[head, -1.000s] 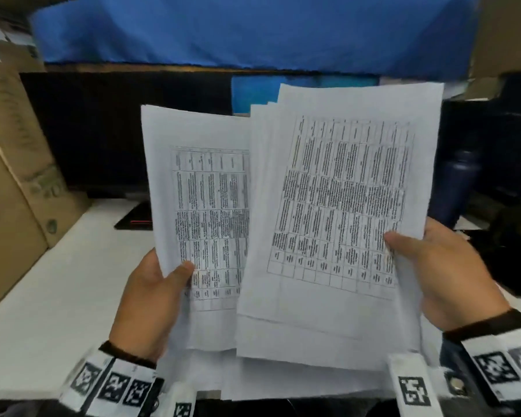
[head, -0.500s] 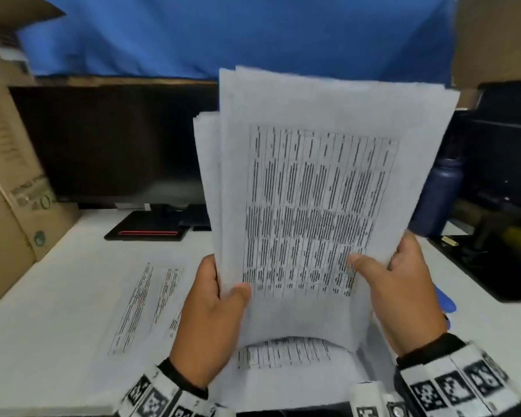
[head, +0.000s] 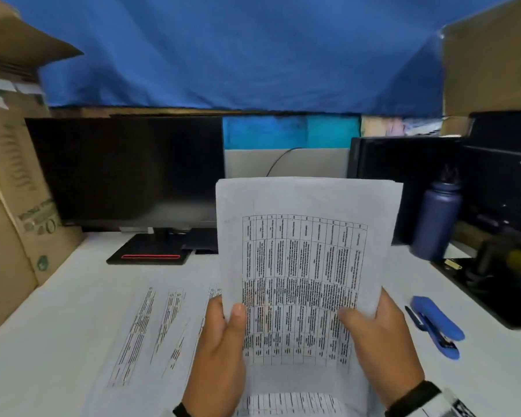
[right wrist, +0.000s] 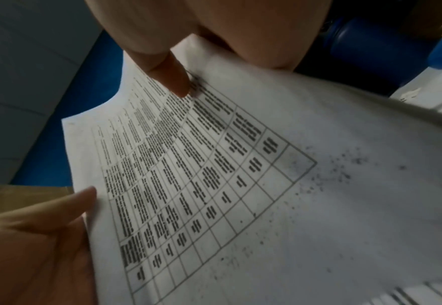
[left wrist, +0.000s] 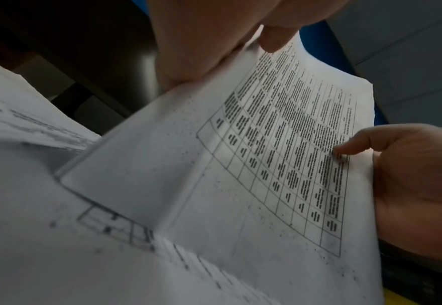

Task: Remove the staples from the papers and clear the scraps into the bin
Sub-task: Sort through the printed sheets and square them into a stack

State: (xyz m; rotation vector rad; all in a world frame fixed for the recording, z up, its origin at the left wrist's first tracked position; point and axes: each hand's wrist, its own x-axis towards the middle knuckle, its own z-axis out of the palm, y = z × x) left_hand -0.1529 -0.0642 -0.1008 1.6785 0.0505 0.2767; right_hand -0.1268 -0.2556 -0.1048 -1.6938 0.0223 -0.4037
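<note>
I hold a squared-up stack of printed papers upright on its bottom edge above the white desk. My left hand grips its left edge, thumb on the front sheet. My right hand grips the right edge the same way. The wrist views show the top sheet's table with both thumbs pressed on it. More printed sheets lie flat on the desk to the left. A blue stapler lies at the right. No staple or bin shows.
A dark monitor on its stand is at the back left. Cardboard boxes line the left edge. A dark blue bottle and black equipment stand at the right.
The two fanned bundles have been brought together into one aligned stack and lowered toward the desk. Both hands moved closer together; the sheets on the desk came into view.
</note>
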